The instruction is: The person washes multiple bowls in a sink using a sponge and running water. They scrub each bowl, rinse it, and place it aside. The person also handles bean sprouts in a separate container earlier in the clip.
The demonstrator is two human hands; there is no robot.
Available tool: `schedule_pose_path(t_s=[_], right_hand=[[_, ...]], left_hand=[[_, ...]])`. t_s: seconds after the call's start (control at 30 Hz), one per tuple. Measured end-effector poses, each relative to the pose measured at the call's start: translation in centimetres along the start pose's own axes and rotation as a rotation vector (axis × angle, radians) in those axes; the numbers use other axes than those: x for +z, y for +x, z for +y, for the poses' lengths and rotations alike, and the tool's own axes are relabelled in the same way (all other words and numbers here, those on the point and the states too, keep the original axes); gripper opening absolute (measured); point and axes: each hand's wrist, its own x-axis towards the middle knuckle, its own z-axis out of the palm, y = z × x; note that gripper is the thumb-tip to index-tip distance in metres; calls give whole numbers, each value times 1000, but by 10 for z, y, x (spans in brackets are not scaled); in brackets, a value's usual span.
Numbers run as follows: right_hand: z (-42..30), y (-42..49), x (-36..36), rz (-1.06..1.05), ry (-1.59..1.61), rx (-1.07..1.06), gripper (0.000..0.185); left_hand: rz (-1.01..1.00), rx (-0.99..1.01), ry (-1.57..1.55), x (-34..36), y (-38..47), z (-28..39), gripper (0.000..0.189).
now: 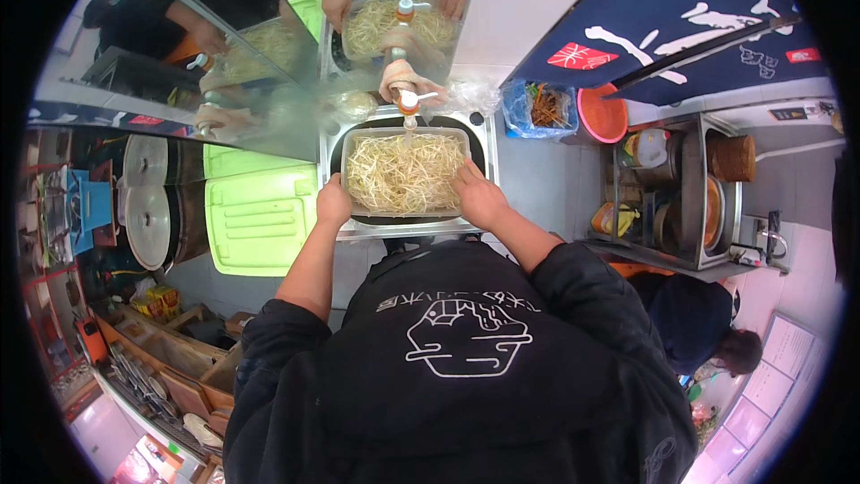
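A clear plastic tub (405, 213) full of bean sprouts (403, 171) sits over the basin of a stainless steel sink (495, 175). My left hand (334, 200) grips the tub's left side. On the opposite side my right hand (479, 193) holds the tub's wall, its fingers stretched along the rim near the sprouts. Above the tub's far edge stands a faucet (408, 102) with a white lever and an orange band. A pinkish cloth (405, 76) hangs behind the faucet. Whether water is running is hard to tell.
Left of the sink lies a lime-green plastic lid (259, 218), with large round metal lids (148, 227) beyond. A blue-bagged bin (541, 111) and a red bucket (601, 114) stand to the right, near a metal rack (672, 195). Another person (692, 319) is at lower right. A reflective panel (269, 81) rises behind the sink.
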Motion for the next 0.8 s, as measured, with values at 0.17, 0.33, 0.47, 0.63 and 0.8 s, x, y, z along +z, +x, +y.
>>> schedule_pose_path(t_s=[0.17, 0.33, 0.47, 0.63, 0.8], right_hand=[[7, 4, 6, -2, -62, -20, 27], [23, 3, 28, 22, -125, -59, 29], [25, 3, 34, 115, -136, -132, 27], [12, 5, 7, 33, -190, -137, 24], [6, 4, 1, -46, -63, -32, 28]], left_hand=[[-29, -30, 37, 15, 6, -7, 18], [-55, -98, 4, 18, 6, -4, 31], [-39, -77, -51, 21, -2, -13, 37], [-69, -106, -15, 20, 0, -10, 29], [-80, -92, -21, 16, 0, -11, 24]])
